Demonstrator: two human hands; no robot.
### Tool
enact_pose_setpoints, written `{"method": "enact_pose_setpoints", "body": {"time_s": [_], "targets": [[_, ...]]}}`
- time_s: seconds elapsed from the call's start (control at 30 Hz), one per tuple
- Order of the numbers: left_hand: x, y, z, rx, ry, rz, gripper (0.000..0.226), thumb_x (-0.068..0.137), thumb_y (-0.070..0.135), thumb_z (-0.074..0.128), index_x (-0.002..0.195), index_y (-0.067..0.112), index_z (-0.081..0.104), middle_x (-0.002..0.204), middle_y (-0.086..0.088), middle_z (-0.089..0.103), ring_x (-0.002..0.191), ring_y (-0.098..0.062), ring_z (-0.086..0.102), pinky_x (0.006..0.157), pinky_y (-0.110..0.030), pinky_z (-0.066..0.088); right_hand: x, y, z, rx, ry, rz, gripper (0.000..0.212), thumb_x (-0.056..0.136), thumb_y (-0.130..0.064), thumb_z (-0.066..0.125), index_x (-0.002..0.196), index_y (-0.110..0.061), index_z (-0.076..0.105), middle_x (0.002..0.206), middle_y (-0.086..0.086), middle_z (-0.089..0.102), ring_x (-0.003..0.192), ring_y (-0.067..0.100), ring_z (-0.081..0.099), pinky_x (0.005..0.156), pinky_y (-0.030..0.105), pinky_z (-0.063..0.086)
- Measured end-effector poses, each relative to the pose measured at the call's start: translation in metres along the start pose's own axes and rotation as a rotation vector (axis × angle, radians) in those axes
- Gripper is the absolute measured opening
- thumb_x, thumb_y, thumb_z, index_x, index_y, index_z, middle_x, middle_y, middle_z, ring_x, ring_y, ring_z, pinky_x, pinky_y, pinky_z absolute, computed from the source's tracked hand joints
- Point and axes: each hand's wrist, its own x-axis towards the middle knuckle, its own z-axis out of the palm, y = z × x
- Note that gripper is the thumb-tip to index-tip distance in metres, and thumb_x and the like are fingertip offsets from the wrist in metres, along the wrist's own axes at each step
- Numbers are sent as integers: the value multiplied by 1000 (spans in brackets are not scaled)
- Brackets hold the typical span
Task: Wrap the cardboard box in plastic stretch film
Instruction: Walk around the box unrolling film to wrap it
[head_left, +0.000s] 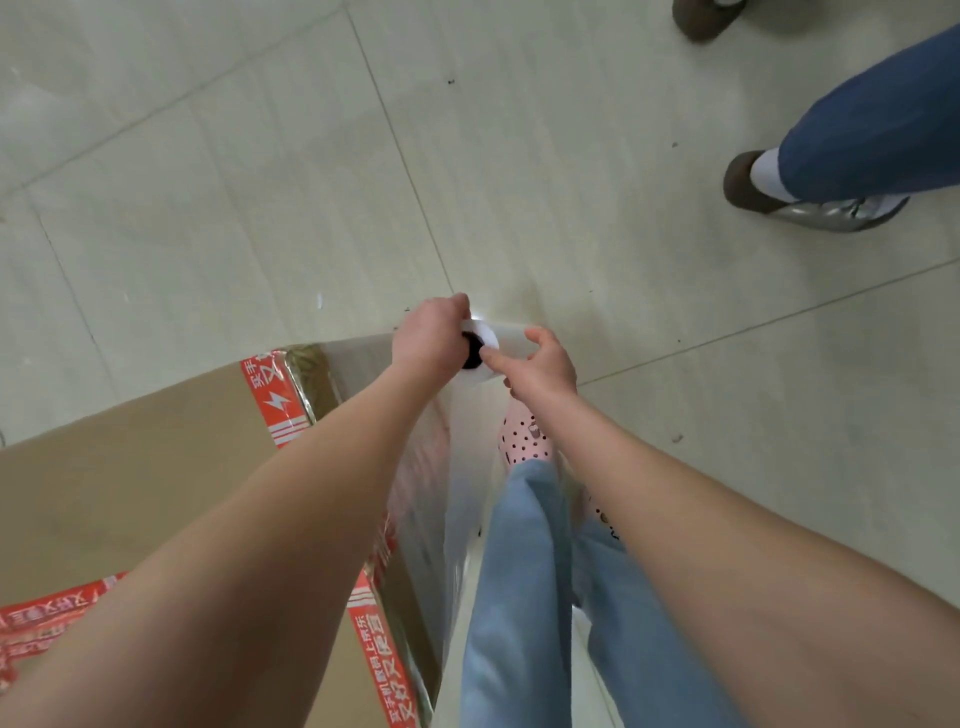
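While the cardboard box (156, 467) stood on the floor at lower left, the left hand (428, 338) gripped the film roll (485, 345); the right hand (543, 358) apparently pinched its rim. Film sheeted one side; next, rounding the corner called for steady tension.

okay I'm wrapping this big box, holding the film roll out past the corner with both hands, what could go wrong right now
The left hand and right hand hold the film roll only at its top end, so it may slip. The stretched film could snag on the cardboard box corner. Another person's shoe stands nearby, a possible collision.
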Motion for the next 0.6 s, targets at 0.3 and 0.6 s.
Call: {"method": "enact_pose_setpoints", "body": {"time_s": [0.3,0.6], "targets": [[17,-36,-27,-387,69,-335,22,82,28,56,75,10,47,77,-10,65,75,-31,67,71,-39,56,11,-59,52,211,-23,-24,51,80,-11,68,127,-21,52,111,6,61,76,25,70,75,36,59],[36,-56,-54,79,-1,97,47,83,10,57,128,16,45,117,-8,54,100,-30,58,66,-32,38,14,-77,80,37,-34,-26,52,79,-14,69,128,-26,55,118,5,63,99,31,65,90,42,53]]}}
